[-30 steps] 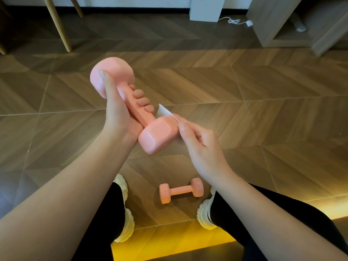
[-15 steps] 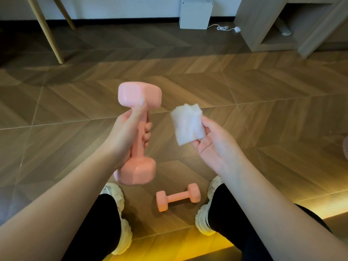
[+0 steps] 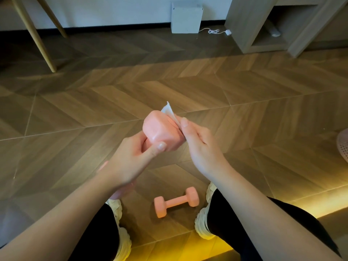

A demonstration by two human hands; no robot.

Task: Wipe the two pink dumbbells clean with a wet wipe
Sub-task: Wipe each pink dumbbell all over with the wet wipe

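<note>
My left hand (image 3: 131, 159) grips the handle of a pink dumbbell (image 3: 160, 130), which points up toward me so its top head faces the camera. Its lower head peeks out pink under my left wrist. My right hand (image 3: 199, 146) presses a white wet wipe (image 3: 169, 112) against the right side of that top head; only the wipe's upper corner shows above my fingers. A second pink dumbbell (image 3: 176, 201) lies on the wooden floor between my two shoes.
My cream shoes (image 3: 205, 221) and black-trousered legs frame the floor dumbbell. Wooden chair legs (image 3: 37, 36) stand at the far left. A white box (image 3: 186, 17) with a cable and a grey shelf unit (image 3: 263, 25) line the wall. A pink perforated item (image 3: 343, 146) sits at the right edge.
The wipe was held apart from the dumbbell half a second ago; now my right hand has pressed it onto the top head. My left hand has tilted the dumbbell toward me.
</note>
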